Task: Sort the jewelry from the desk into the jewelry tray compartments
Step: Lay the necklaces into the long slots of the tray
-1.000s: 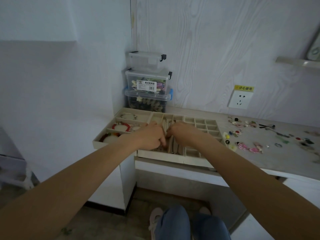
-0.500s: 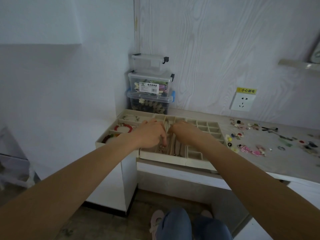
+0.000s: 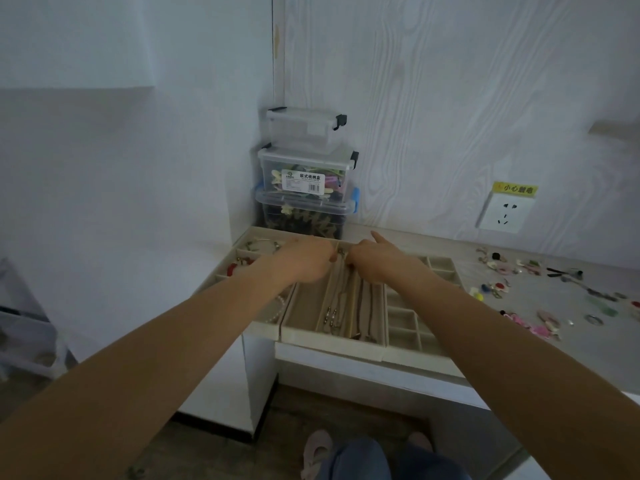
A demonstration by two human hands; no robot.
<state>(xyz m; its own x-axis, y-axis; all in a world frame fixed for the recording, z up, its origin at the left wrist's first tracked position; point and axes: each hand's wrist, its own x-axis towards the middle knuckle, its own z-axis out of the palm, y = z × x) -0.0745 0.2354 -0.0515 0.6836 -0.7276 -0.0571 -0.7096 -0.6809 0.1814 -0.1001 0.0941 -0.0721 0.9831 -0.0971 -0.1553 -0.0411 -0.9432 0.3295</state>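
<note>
Both hands — left hand [image 3: 304,263] and right hand [image 3: 375,263] — meet at the far end of the jewelry tray [image 3: 332,336], fingers curled and pinching one end of a necklace [image 3: 341,289] that lies along a long middle compartment, while loose jewelry [image 3: 540,292] sits scattered on the desk [image 3: 450,247] to the right.

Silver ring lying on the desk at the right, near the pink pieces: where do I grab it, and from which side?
Take the ring by its rim, from straight above. It appears to lie flat on the desk, so pinch across the band with fingers on opposite outer edges. Bare desk shows around it; the pink pieces lie to its left.
</note>
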